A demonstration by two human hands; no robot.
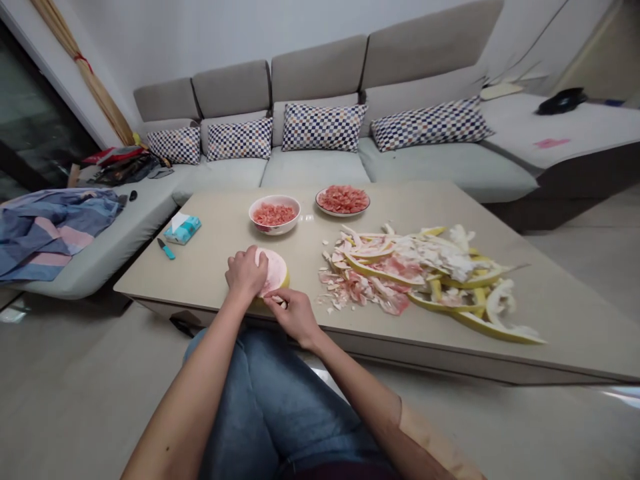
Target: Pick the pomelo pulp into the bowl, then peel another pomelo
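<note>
A partly peeled pomelo (276, 272) rests near the front edge of the table, its pale pink side up and a yellow rind strip showing at its right. Lying over its left side, my left hand (246, 272) grips it with curled fingers. My right hand (295, 315) pinches the near lower edge of the pomelo; what exactly lies between those fingertips is hidden. Beyond the fruit are a white bowl (275, 230) and a plate (344, 213), both holding red pomelo flesh (343, 199). To the right spreads a heap of yellow rind (480, 327) and white pith.
A small knife (166, 249) with a teal handle lies at the table's left, beside a blue tissue pack (183, 229). Loose crumbs and membranes (345, 287) lie right of my hands. A grey sofa (315, 167) with checkered cushions stands behind the table (220, 213).
</note>
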